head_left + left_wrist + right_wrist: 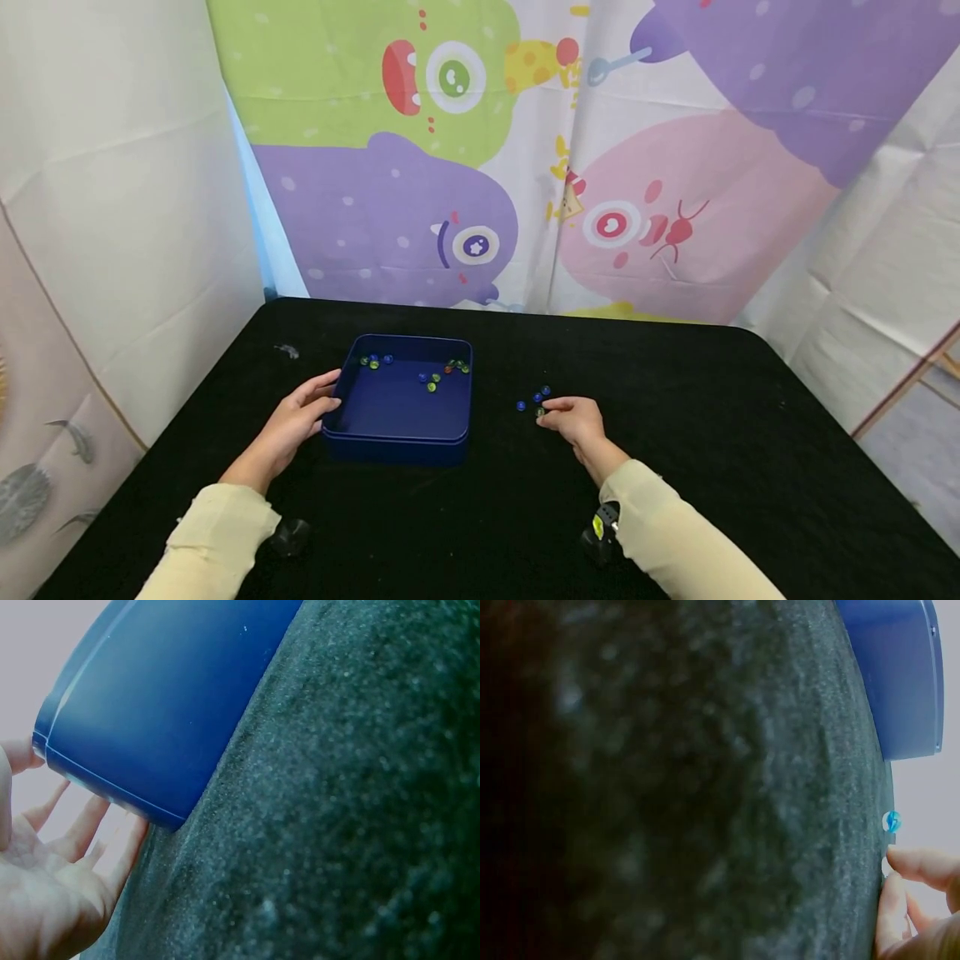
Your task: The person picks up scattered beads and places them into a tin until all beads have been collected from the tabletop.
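A dark blue rectangular box (402,452) holds several glass marbles, some blue, some yellow-green and one reddish. My left hand (292,421) lies against its left side, and in the left wrist view its fingers (79,832) stretch fairly straight along the outer wall. To the right of the box, my right hand (576,423) pinches a greenish marble (540,412) between thumb and fingertips, low over the tabletop. Several blue marbles (521,406) lie just beyond and left of those fingertips. A single blue marble (892,821) shows ahead of the fingers in the right wrist view.
A black cloth covers the table (675,375). Near its far left corner lies a small crumpled clear scrap (287,351). Behind the table hangs a curtain (525,167) with cartoon animals, and white fabric (135,167) flanks the left side.
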{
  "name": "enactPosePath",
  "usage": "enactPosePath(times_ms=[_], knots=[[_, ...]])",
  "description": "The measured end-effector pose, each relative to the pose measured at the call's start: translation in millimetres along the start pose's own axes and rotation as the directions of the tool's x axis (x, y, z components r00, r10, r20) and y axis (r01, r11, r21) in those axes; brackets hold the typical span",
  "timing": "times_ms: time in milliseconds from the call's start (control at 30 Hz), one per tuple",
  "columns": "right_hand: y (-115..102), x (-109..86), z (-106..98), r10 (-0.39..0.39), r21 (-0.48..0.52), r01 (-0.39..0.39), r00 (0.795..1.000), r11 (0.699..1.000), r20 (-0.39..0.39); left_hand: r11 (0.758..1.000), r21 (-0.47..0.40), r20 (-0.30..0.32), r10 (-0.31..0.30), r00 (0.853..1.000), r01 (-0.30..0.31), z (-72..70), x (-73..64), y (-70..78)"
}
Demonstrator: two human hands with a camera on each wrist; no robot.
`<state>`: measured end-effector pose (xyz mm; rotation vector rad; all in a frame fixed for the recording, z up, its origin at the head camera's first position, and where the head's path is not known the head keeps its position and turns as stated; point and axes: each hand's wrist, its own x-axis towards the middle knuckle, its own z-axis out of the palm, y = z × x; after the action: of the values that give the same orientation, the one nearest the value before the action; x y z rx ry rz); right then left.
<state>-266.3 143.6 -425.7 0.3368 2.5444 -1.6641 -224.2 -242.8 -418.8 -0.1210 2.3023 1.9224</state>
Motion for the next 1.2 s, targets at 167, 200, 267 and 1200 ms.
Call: enactPosePath(times_ms=[167, 200, 267, 1200], knots=[[-1.0, 1.2, 1.4, -0.003, -0.010, 0.003, 1.000, 1.000, -0.019, 1.000, -0.009, 0.005, -0.003, 1.000, 0.003, -0.8, -0.6, 0.7], [-1.2, 1.1, 1.3, -0.003, -0.015, 0.002, 1.000, 1.000, -0.020, 1.000, -0.010, 0.008, -0.004, 1.000, 0.004, -0.6, -0.8, 0.9], [-1.1, 0.9, 0.8, 0.005, -0.019, -0.005, 1.000, 1.000, -0.021, 1.000, -0.007, 0.010, -0.007, 1.000, 0.007, -0.1, -1.0, 1.3], [-0.4, 1.4, -2.9, 0.114, 0.344, -0.113, 0.993, 0.932, 0.020, 1.000, -0.007, 0.016, -0.009, 1.000, 0.009, -0.5, -0.1, 0.2]])
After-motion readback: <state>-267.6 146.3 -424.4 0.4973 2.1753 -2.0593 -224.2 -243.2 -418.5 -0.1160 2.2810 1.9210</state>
